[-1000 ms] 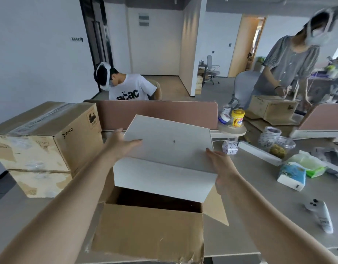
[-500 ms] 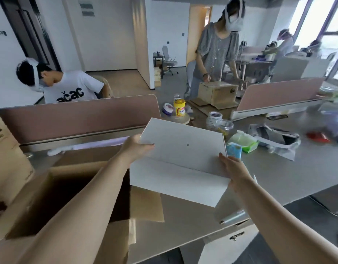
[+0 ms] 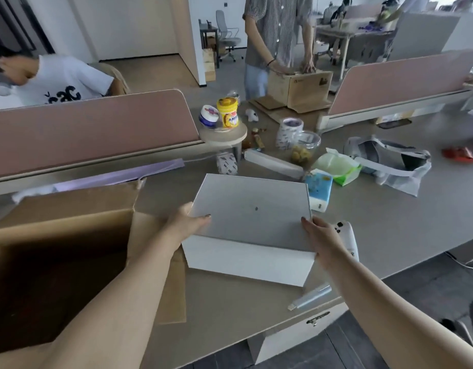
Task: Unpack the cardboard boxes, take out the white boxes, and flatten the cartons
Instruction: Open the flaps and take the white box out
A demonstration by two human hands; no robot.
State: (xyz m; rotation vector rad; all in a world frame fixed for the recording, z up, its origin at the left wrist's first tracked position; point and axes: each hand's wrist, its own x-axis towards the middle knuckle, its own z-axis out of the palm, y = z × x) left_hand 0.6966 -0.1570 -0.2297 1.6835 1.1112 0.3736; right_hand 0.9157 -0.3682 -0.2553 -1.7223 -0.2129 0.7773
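- Two bare hands hold a flat white rectangular box (image 3: 251, 217) by its short sides: the left hand (image 3: 188, 225) has its thumb on the lid, and the right hand (image 3: 320, 235) clasps the near right corner.
- That box is low at the grey desk (image 3: 389, 222), just right of an open brown cardboard carton (image 3: 56, 249); whether it touches the desk cannot be told.
- A slim silver tool (image 3: 311, 299) lies near the desk's front edge.
- A white controller (image 3: 348, 241) lies just beyond the right hand.
- Farther back stands a blue tissue pack (image 3: 319, 189), then a yellow jar (image 3: 227, 113).
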